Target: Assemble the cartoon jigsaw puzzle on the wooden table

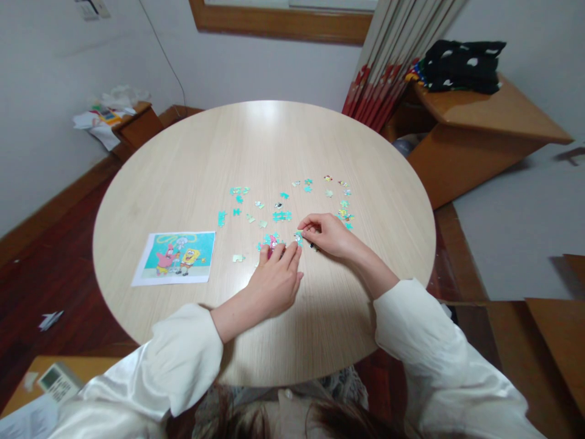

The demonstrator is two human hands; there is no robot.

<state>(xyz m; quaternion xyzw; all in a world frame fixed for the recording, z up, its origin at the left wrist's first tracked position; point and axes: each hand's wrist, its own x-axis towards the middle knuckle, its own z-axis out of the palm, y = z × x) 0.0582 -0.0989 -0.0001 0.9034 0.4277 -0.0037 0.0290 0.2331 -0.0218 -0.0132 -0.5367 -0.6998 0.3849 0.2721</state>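
Observation:
My right hand (329, 235) pinches a small teal and white jigsaw puzzle piece (298, 236) at its fingertips. Just to the left, my left hand (276, 277) lies with fingers stretched out over a joined pink and teal puzzle section (273, 239), hiding its lower part. One fingertip reaches close to the pinched piece. A dark puzzle piece (313, 246) is partly covered beneath my right hand. Beyond the hands lies a short joined teal strip (282, 216). A printed cartoon picture (178, 258) rests flat at the left, showing pink, yellow and teal figures.
Loose pieces lie about the round wooden table (265, 140), with a teal one (222, 218) at left, a pale one (238, 258) nearer me and a yellowish cluster (346, 216) at right. A wooden cabinet (484, 161) with a black cloth (464, 66) stands beyond the table's right edge.

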